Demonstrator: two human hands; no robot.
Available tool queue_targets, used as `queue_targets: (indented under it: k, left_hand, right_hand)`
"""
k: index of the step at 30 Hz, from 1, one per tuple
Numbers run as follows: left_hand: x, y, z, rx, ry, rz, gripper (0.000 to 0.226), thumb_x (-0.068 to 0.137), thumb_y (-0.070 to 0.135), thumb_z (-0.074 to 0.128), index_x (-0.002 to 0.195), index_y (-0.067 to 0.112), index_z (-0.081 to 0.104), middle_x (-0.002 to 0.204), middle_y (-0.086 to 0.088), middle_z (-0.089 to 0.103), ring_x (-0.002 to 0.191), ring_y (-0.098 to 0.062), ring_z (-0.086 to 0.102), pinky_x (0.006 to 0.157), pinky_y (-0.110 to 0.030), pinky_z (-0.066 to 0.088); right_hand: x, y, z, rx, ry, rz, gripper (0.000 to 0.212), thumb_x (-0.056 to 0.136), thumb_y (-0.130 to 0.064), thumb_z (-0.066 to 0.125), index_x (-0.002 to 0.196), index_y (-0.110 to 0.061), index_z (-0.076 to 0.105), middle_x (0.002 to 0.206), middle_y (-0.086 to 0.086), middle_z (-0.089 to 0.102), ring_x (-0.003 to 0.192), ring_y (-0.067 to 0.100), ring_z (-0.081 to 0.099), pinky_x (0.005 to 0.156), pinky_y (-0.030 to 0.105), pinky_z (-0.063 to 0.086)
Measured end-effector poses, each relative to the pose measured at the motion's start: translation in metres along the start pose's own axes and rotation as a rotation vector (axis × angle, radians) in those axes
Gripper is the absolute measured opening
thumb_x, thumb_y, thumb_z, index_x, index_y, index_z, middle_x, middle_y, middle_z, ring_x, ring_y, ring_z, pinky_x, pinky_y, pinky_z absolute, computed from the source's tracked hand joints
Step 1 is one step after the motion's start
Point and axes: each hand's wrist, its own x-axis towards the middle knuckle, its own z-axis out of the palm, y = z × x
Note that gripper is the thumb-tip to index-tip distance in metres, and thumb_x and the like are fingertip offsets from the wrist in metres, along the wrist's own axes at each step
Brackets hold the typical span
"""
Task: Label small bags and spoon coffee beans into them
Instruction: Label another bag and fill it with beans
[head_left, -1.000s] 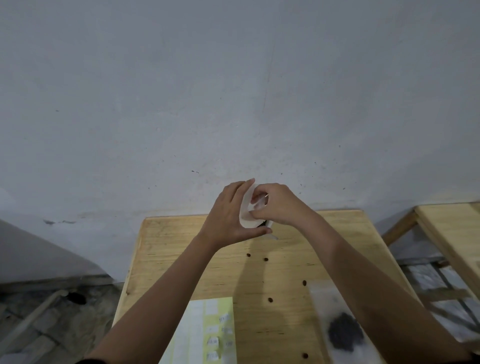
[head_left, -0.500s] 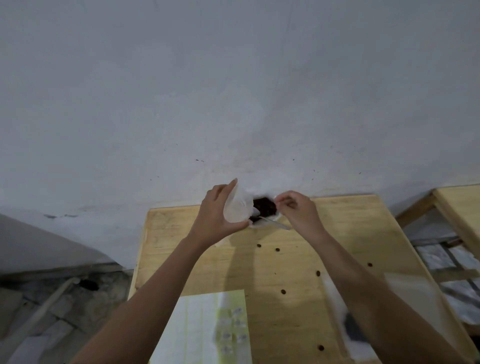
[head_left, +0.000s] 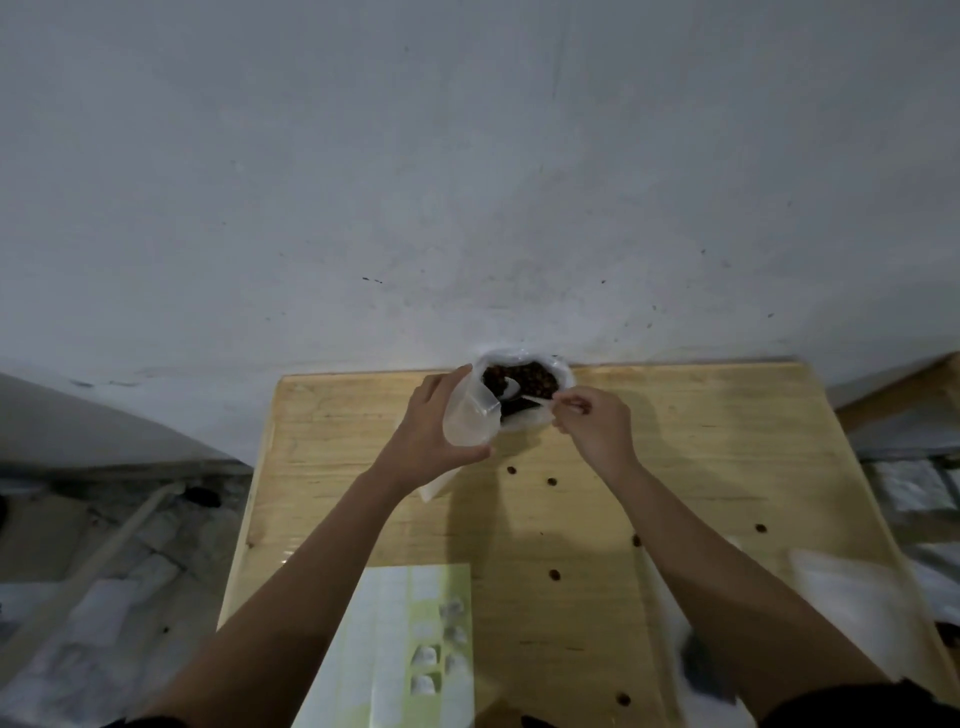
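Observation:
My left hand grips a small clear plastic bag, its mouth turned toward the bean bag. A large clear bag of dark coffee beans stands open at the far edge of the wooden table, against the wall. My right hand pinches the handle of a white plastic spoon whose bowl lies in the beans. A label sheet with several stickers lies at the near edge.
Loose coffee beans are scattered over the tabletop. A clear bag with some dark beans lies at the near right, partly under my right forearm. Another flat bag lies right of it. A second wooden table edge shows far right.
Both hands have moved forward and apart, from joined at the small bag to the bean bag. The right hand now holds the spoon in the beans; the view tilted down.

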Motion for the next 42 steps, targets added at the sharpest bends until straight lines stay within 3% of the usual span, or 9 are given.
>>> queue_targets:
  k: [7,9,12,16,21,27,33,38,42]
  left_hand:
    - [0.013,-0.007,0.012,-0.035,-0.031,-0.042,0.098,0.061,0.045,0.082,0.142,0.034,0.027,0.138,0.005,0.032,0.121,-0.007,0.032,0.096,-0.028,0.032]
    - [0.015,-0.010,0.012,-0.025,-0.042,-0.050,0.098,0.064,0.040,0.084,0.143,0.031,0.028,0.139,0.002,0.031,0.124,-0.010,0.032,0.098,-0.029,0.031]
    - [0.018,-0.014,0.012,0.001,-0.066,-0.055,0.097,0.064,0.039,0.084,0.143,0.029,0.028,0.140,0.000,0.031,0.126,-0.014,0.033,0.097,-0.029,0.031]
    - [0.018,-0.019,0.012,0.000,-0.125,-0.078,0.101,0.057,0.052,0.079,0.142,0.032,0.029,0.139,0.001,0.031,0.126,-0.015,0.033,0.102,-0.034,0.033]
    - [0.017,-0.020,0.014,-0.023,-0.165,-0.078,0.102,0.053,0.055,0.076,0.141,0.036,0.029,0.137,0.005,0.031,0.126,-0.014,0.032,0.101,-0.033,0.032]
    - [0.019,-0.021,0.015,-0.010,-0.149,-0.049,0.099,0.061,0.042,0.083,0.142,0.035,0.027,0.140,0.003,0.030,0.128,-0.015,0.029,0.103,-0.034,0.031]
    - [0.020,-0.017,0.016,0.053,-0.117,-0.047,0.099,0.064,0.032,0.083,0.144,0.031,0.025,0.145,-0.001,0.025,0.131,-0.018,0.026,0.101,-0.029,0.027]
    - [0.023,-0.008,0.021,0.089,-0.102,-0.038,0.100,0.063,0.031,0.083,0.145,0.027,0.026,0.145,-0.006,0.025,0.132,-0.022,0.025,0.104,-0.035,0.031]
    - [0.021,-0.003,0.026,0.119,-0.105,0.008,0.098,0.065,0.030,0.082,0.145,0.024,0.026,0.142,-0.008,0.028,0.132,-0.023,0.024,0.105,-0.037,0.032]
  right_hand:
    - [0.013,-0.010,-0.022,0.113,0.200,-0.129,0.014,0.091,-0.012,0.058,0.096,-0.006,0.070,0.081,0.006,0.065,0.067,0.000,0.059,0.067,0.016,0.046]
    - [0.014,-0.012,-0.027,0.146,0.245,-0.141,0.016,0.093,-0.012,0.055,0.100,-0.005,0.069,0.089,0.009,0.065,0.072,0.005,0.063,0.068,0.013,0.050]
    - [0.014,-0.009,-0.024,0.108,0.254,-0.159,0.020,0.094,-0.016,0.053,0.101,-0.005,0.068,0.095,0.011,0.067,0.085,0.024,0.066,0.081,0.035,0.055]
    - [0.005,-0.003,0.000,0.209,0.227,-0.015,0.020,0.095,-0.013,0.051,0.093,-0.001,0.067,0.083,0.015,0.067,0.082,0.031,0.065,0.083,0.043,0.054]
    - [0.007,-0.005,0.023,0.569,0.213,0.350,0.017,0.094,-0.007,0.051,0.093,0.000,0.066,0.082,0.010,0.065,0.078,0.020,0.065,0.075,0.023,0.056]
    - [0.010,-0.005,0.015,0.672,0.289,0.431,0.018,0.092,-0.004,0.051,0.080,-0.005,0.065,0.080,0.008,0.064,0.071,0.017,0.064,0.070,0.022,0.054]
    - [0.005,-0.006,-0.020,0.743,0.373,0.384,0.024,0.090,-0.001,0.053,0.069,-0.007,0.064,0.076,0.009,0.063,0.063,0.016,0.060,0.065,0.023,0.052]
    - [-0.012,-0.016,-0.040,0.658,0.212,0.202,0.024,0.090,0.002,0.051,0.074,-0.006,0.067,0.070,0.010,0.062,0.060,0.017,0.059,0.058,0.020,0.051]
    - [-0.021,-0.020,-0.039,0.457,0.118,0.021,0.026,0.091,-0.002,0.053,0.073,-0.014,0.068,0.068,0.006,0.063,0.059,0.013,0.060,0.067,0.029,0.054]
